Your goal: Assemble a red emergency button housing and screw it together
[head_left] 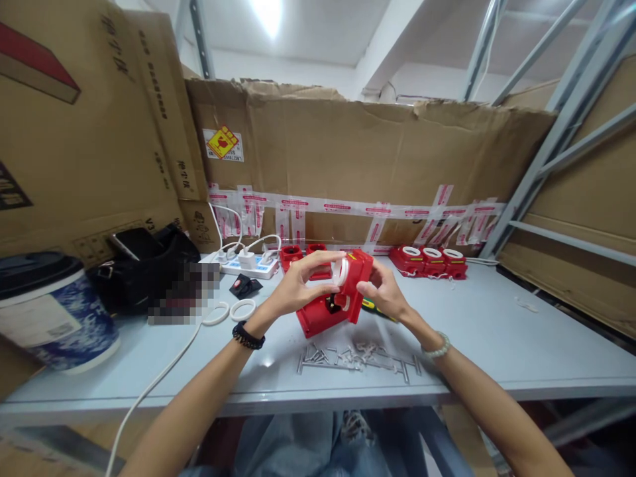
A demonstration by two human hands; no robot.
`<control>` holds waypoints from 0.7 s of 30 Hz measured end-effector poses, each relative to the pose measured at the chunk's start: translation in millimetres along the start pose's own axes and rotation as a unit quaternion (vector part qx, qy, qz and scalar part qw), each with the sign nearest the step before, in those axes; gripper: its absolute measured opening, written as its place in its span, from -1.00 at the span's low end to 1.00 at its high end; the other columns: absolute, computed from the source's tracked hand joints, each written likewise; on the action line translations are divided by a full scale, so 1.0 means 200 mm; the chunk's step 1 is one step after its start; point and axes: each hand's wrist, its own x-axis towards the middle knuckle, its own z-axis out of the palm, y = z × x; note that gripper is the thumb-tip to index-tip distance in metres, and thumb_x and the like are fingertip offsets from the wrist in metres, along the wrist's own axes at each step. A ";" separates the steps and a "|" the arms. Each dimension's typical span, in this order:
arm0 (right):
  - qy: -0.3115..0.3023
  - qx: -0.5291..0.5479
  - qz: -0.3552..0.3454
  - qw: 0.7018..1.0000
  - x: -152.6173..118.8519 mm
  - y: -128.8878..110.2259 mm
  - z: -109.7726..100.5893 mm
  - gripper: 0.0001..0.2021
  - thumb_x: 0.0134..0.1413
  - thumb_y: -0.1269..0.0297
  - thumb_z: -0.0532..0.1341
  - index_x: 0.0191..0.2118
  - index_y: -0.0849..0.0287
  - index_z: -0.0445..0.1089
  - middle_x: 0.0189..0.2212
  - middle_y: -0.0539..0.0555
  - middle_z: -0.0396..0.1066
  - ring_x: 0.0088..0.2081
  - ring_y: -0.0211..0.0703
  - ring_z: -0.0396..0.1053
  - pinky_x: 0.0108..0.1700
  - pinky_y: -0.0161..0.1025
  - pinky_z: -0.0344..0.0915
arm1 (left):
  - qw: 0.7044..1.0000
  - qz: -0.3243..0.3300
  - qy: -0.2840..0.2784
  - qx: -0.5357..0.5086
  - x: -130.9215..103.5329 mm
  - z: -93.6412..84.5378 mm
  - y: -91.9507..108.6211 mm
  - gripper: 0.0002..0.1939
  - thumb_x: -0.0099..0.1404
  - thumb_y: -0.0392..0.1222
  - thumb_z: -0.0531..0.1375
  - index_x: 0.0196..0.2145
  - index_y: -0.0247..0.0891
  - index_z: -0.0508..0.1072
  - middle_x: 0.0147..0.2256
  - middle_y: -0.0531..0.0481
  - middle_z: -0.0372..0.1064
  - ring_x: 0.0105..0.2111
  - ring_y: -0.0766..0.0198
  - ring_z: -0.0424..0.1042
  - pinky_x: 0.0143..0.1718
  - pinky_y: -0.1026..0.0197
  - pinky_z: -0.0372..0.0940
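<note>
A red plastic housing (pixel 362 281) is held tilted above the table, with a white ring (pixel 340 272) on its left-facing side. My left hand (pixel 298 286) is closed around the white ring, thumb below and fingers above. My right hand (pixel 386 290) grips the housing from the right. Under them, another red housing part (pixel 318 319) rests on the table, partly hidden. A yellow-and-green handle (pixel 373 307) shows behind my right hand. Nearer me lie loose screws (pixel 318 356) and thin metal rods (pixel 330 366). Two loose white rings (pixel 242 309) lie to the left.
Red units with white rings (pixel 432 262) stand at the back right, and more red parts (pixel 291 254) sit behind my left hand. A power strip (pixel 253 266), white cable (pixel 166 371), black bag (pixel 129 265) and large paper cup (pixel 54 318) occupy the left. Cardboard (pixel 348 152) walls the back.
</note>
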 end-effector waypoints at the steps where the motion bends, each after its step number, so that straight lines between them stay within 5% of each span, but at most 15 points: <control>1: -0.001 0.017 0.013 1.000 0.00 0.00 0.00 -0.46 -0.10 -0.03 0.27 -0.02 0.14 0.29 -0.18 0.12 0.47 -0.17 -0.03 0.44 -0.11 -0.09 0.36 | 1.000 0.006 -0.006 0.007 0.00 0.00 0.00 -0.48 0.12 -0.22 0.29 0.06 -0.12 0.34 0.12 -0.14 0.22 0.13 0.05 0.22 0.13 0.00 0.20; 7: 0.012 0.057 0.025 0.998 0.01 -0.01 0.01 -0.49 -0.11 0.07 0.31 -0.02 0.11 0.27 -0.14 0.11 0.46 -0.10 -0.04 0.42 -0.07 -0.11 0.35 | 0.999 -0.037 0.024 0.020 0.00 0.00 0.01 -0.42 0.16 -0.15 0.26 0.14 -0.11 0.24 0.18 -0.13 0.14 0.14 0.07 0.20 0.11 0.03 0.22; 11: 0.004 0.045 0.017 0.999 0.01 -0.02 0.01 -0.42 -0.16 0.11 0.35 0.02 0.13 0.24 -0.15 0.13 0.45 -0.11 -0.02 0.42 -0.05 -0.08 0.33 | 0.997 -0.065 0.039 0.023 0.00 0.01 0.01 -0.52 0.22 -0.13 0.21 0.09 -0.22 0.30 0.05 -0.19 0.31 -0.03 0.13 0.37 0.02 0.04 0.30; 17: 0.001 0.069 0.040 0.997 0.01 0.00 0.01 -0.54 -0.09 0.04 0.29 -0.06 0.13 0.33 -0.22 0.09 0.48 -0.19 -0.04 0.45 -0.12 -0.11 0.37 | 0.996 0.011 -0.012 0.088 -0.01 0.00 0.04 -0.47 0.16 -0.22 0.26 0.10 -0.12 0.31 0.15 -0.11 0.20 0.17 0.06 0.15 0.18 -0.01 0.13; 21: 0.007 0.065 0.031 0.997 0.01 0.00 0.02 -0.50 -0.12 0.08 0.31 -0.03 0.14 0.29 -0.19 0.10 0.47 -0.16 -0.05 0.44 -0.11 -0.13 0.35 | 0.997 -0.047 0.030 0.060 -0.01 0.00 0.02 -0.40 0.19 -0.15 0.24 0.17 -0.15 0.19 0.14 -0.18 0.19 0.08 0.06 0.27 0.07 0.00 0.25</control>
